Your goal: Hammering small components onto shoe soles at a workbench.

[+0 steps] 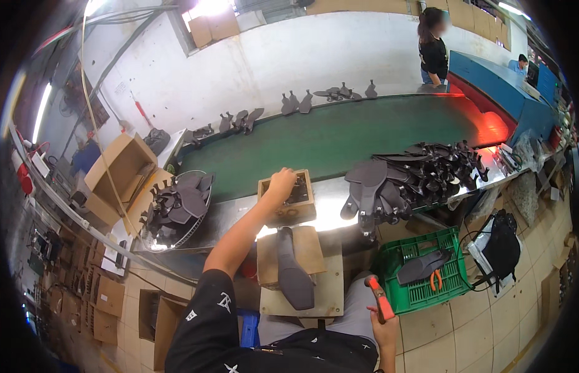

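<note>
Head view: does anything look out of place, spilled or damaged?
No clear spill or damage. Slightly odd: a lone dark sole lies near an orange-handled tool in or on the green crate, apart from the heaped soles on the metal ledge. Whether that is deliberate cannot be told.

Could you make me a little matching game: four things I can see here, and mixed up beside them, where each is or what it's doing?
1. Left hand
2. Right hand
3. Orange-handled tool
4. Long belt

A. Lies in the green crate
B. Is green, below the white wall
C. Holds a red tool
D. Is at the wooden box

Pairs: 1-D, 2-C, 3-A, 4-B
</note>
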Demonstrator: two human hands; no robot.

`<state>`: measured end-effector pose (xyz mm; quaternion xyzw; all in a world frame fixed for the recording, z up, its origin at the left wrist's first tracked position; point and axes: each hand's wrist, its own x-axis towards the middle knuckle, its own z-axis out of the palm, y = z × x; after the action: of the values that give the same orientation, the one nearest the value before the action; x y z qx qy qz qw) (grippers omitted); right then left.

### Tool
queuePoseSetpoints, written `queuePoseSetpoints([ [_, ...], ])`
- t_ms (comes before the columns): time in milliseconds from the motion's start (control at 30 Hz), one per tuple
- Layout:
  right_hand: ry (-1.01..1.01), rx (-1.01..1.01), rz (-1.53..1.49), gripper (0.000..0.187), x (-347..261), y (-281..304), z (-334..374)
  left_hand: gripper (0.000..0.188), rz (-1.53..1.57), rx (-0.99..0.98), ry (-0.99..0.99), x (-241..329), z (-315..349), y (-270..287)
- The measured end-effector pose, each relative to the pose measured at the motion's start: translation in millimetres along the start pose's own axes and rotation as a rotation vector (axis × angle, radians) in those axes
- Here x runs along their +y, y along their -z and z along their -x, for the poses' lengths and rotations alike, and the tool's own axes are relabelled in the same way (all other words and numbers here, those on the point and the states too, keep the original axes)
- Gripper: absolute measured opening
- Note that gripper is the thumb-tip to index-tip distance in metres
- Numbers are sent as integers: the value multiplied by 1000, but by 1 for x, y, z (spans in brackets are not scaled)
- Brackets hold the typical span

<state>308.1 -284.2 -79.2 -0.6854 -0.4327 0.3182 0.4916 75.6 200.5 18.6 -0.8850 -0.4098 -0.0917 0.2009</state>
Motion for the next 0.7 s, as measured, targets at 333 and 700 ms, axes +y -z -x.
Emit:
queuePoseSetpoints([
  [333,-38,-170,-490,31,-103,-21,-67,18,573,175,390,4,71,50],
  [700,266,-212,-479,29,-187,-51,-79,9,645,703,150,56,109,160],
])
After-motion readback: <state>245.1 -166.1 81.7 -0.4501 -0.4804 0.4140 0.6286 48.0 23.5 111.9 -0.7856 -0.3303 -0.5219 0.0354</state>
